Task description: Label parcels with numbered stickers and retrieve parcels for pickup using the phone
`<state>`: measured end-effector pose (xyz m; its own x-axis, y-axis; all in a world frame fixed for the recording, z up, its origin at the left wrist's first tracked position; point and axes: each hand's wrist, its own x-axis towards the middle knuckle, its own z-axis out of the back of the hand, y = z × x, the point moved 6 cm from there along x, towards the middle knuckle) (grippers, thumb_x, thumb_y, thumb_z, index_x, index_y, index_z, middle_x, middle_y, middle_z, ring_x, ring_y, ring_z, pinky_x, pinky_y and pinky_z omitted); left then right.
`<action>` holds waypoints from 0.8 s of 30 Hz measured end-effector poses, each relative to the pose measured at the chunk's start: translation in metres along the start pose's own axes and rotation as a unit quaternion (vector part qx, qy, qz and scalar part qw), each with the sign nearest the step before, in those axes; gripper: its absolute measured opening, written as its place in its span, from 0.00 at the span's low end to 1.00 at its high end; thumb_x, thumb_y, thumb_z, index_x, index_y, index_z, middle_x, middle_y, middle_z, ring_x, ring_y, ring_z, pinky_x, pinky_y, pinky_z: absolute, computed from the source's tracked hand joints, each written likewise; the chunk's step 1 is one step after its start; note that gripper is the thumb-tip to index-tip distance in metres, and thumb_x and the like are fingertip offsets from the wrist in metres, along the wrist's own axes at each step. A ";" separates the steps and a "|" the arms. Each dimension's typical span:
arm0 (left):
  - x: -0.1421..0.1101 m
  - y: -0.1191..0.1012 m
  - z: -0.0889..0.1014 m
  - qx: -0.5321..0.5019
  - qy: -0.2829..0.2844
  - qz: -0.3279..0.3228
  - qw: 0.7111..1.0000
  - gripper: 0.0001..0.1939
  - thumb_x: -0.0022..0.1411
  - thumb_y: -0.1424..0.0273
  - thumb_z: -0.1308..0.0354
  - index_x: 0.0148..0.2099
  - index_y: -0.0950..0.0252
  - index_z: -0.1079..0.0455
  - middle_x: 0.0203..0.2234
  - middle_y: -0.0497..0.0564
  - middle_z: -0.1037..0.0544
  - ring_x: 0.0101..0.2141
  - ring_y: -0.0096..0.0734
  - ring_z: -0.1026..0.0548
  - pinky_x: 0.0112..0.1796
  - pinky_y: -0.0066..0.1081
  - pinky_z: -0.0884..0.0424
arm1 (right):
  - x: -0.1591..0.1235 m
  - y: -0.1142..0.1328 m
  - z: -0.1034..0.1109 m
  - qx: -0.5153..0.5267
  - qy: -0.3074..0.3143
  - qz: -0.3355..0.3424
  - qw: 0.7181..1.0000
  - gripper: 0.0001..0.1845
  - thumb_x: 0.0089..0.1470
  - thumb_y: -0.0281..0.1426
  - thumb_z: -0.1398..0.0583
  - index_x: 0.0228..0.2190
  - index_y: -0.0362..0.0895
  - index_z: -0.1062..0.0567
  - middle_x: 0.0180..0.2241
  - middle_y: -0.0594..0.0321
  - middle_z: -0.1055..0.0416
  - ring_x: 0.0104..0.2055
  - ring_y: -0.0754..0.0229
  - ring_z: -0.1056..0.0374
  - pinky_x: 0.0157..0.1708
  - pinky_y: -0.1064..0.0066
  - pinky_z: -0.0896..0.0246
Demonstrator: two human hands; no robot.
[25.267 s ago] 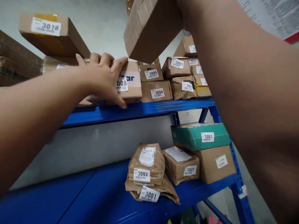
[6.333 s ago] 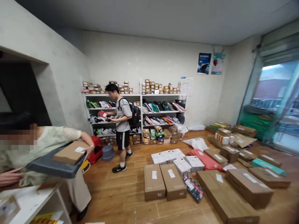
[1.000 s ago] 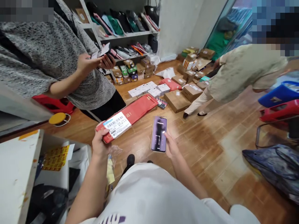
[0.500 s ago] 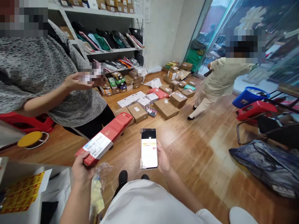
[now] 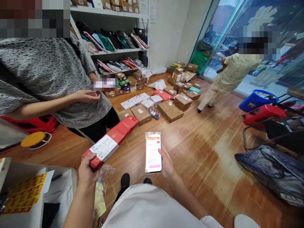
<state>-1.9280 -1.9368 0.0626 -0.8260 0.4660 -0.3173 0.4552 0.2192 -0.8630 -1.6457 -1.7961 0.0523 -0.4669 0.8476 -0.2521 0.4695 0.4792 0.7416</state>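
Note:
A long red parcel [image 5: 123,129] with a white shipping label [image 5: 104,148] is held at its near end by my left hand [image 5: 88,167], thumb on top. It slants up and to the right, its far end free in the air. My right hand [image 5: 167,161] grips a smartphone [image 5: 153,155] by its right side, the thumb over the screen's edge. Its lit white page shows small text and a pink bar near the bottom. Both things are above the wooden floor, in front of my white top [image 5: 140,205].
At left a person in a grey shirt [image 5: 54,69] stands close by. Cardboard boxes [image 5: 170,110] lie ahead on the floor, before a shelf of parcels [image 5: 114,52]. Another person [image 5: 237,72] is by the glass door. Red stool [image 5: 263,114], blue bin [image 5: 256,99] and large bag [image 5: 268,174] stand right.
The phone's page has changed to one with more text, and my right thumb is now over the screen edge. The person in grey has shifted their hands; the far person has moved right.

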 end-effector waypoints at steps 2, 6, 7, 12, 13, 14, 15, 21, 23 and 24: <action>0.002 0.001 0.002 -0.001 -0.001 -0.001 1.000 0.16 0.47 0.74 0.39 0.41 0.63 0.24 0.34 0.48 0.19 0.39 0.38 0.22 0.42 0.39 0.22 | 0.004 -0.004 0.002 0.026 -0.018 -0.034 0.999 0.17 0.51 0.40 0.36 0.41 0.46 0.26 0.37 0.65 0.22 0.40 0.58 0.27 0.41 0.69 0.32; 0.001 -0.001 0.003 0.010 -0.004 0.011 1.000 0.16 0.48 0.74 0.41 0.41 0.64 0.23 0.34 0.48 0.19 0.36 0.35 0.23 0.37 0.34 0.22 | 0.018 -0.015 0.007 0.071 -0.036 -0.113 0.990 0.21 0.51 0.44 0.39 0.40 0.42 0.25 0.35 0.60 0.21 0.38 0.56 0.26 0.40 0.65 0.31; 0.001 0.000 0.003 0.015 -0.005 0.018 1.000 0.16 0.48 0.74 0.41 0.42 0.64 0.23 0.34 0.49 0.19 0.35 0.36 0.23 0.35 0.34 0.21 | 0.022 -0.018 0.010 0.072 -0.041 -0.125 0.989 0.21 0.51 0.45 0.39 0.40 0.42 0.24 0.34 0.60 0.21 0.36 0.57 0.26 0.39 0.66 0.31; 0.002 0.005 0.009 0.040 -0.027 0.038 0.998 0.15 0.48 0.73 0.41 0.40 0.63 0.23 0.31 0.47 0.19 0.35 0.36 0.23 0.34 0.33 0.22 | 0.038 -0.037 0.030 0.034 -0.107 -0.184 0.977 0.17 0.48 0.44 0.37 0.32 0.42 0.25 0.24 0.63 0.24 0.25 0.61 0.29 0.29 0.70 0.33; 0.002 0.007 0.011 0.042 -0.030 0.040 0.998 0.15 0.48 0.73 0.41 0.40 0.63 0.23 0.31 0.46 0.20 0.36 0.36 0.23 0.35 0.32 0.22 | 0.041 -0.040 0.033 0.029 -0.115 -0.189 0.975 0.17 0.48 0.44 0.36 0.30 0.42 0.26 0.23 0.64 0.25 0.24 0.62 0.30 0.28 0.71 0.34; 0.003 0.008 0.013 0.045 -0.032 0.042 0.998 0.14 0.48 0.73 0.41 0.40 0.62 0.23 0.31 0.46 0.20 0.37 0.36 0.23 0.36 0.32 0.22 | 0.044 -0.042 0.036 0.025 -0.120 -0.192 0.974 0.18 0.47 0.45 0.36 0.29 0.42 0.27 0.21 0.65 0.26 0.23 0.62 0.31 0.27 0.71 0.34; 0.003 0.010 0.014 0.048 -0.033 0.043 0.997 0.14 0.49 0.73 0.41 0.40 0.62 0.23 0.31 0.46 0.19 0.38 0.36 0.23 0.36 0.32 0.22 | 0.047 -0.045 0.039 0.022 -0.123 -0.195 0.973 0.18 0.47 0.46 0.36 0.28 0.42 0.27 0.20 0.65 0.27 0.22 0.63 0.32 0.26 0.72 0.35; -0.002 0.019 0.014 0.038 -0.033 0.070 0.996 0.13 0.53 0.73 0.42 0.41 0.62 0.23 0.33 0.47 0.19 0.39 0.38 0.22 0.39 0.37 0.21 | 0.070 -0.060 0.056 -0.002 -0.140 -0.188 0.972 0.21 0.46 0.49 0.35 0.25 0.44 0.30 0.18 0.67 0.30 0.19 0.65 0.35 0.22 0.74 0.38; -0.004 0.022 0.014 0.035 -0.045 0.083 0.995 0.12 0.53 0.74 0.43 0.40 0.62 0.23 0.31 0.47 0.19 0.39 0.39 0.22 0.40 0.39 0.21 | 0.074 -0.063 0.058 -0.006 -0.140 -0.189 0.972 0.22 0.45 0.49 0.35 0.24 0.45 0.32 0.16 0.69 0.32 0.18 0.64 0.36 0.21 0.73 0.39; -0.004 0.023 0.014 0.037 -0.050 0.087 0.994 0.12 0.53 0.75 0.44 0.39 0.62 0.23 0.30 0.47 0.19 0.38 0.39 0.22 0.41 0.40 0.22 | 0.075 -0.063 0.057 -0.006 -0.135 -0.192 0.972 0.22 0.45 0.50 0.35 0.24 0.45 0.32 0.15 0.70 0.33 0.17 0.64 0.36 0.21 0.72 0.38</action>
<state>-1.9185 -1.9462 0.0384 -0.7680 0.4023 -0.4983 0.5710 0.0777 -0.8173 -1.6676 -1.7494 -0.0494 -0.3923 0.6364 -0.6641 0.2906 0.7708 0.5670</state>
